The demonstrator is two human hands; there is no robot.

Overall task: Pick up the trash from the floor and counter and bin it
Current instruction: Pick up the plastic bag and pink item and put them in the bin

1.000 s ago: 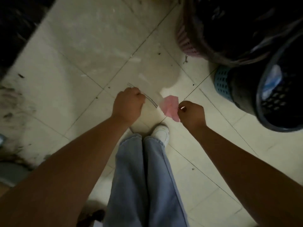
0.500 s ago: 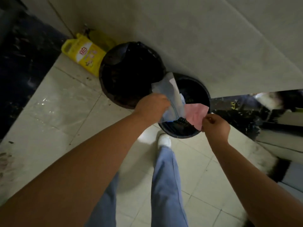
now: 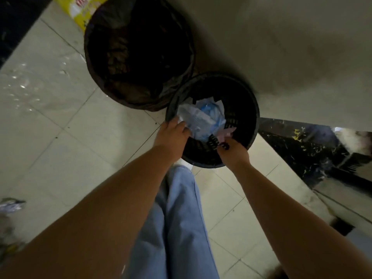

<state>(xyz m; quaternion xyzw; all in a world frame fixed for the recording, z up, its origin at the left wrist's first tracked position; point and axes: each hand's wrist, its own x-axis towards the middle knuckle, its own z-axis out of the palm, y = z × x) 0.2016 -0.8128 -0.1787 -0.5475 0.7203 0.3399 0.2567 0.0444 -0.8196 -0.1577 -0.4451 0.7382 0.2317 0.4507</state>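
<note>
A small dark lattice bin (image 3: 252, 101) stands on the tiled floor against the wall. My left hand (image 3: 173, 132) reaches over its near-left rim and grips a clear and white plastic wrapper (image 3: 198, 117) that lies down inside the bin. My right hand (image 3: 234, 151) is at the near rim, pinching a pink scrap of paper (image 3: 227, 133) that hangs inside the bin beside the wrapper. The bottom of the bin is dark and mostly hidden by the wrapper.
A larger round bin (image 3: 138, 53) with a black liner stands just behind and to the left, with a yellow jug (image 3: 80, 7) behind it. A dark marble ledge (image 3: 312, 152) runs on the right. Crumpled litter (image 3: 10, 204) lies at the left floor edge. My jeans leg (image 3: 177, 218) is below.
Both hands have dropped from above the small bin to its rim. The wrapper and the pink paper are now down inside the bin instead of held over it.
</note>
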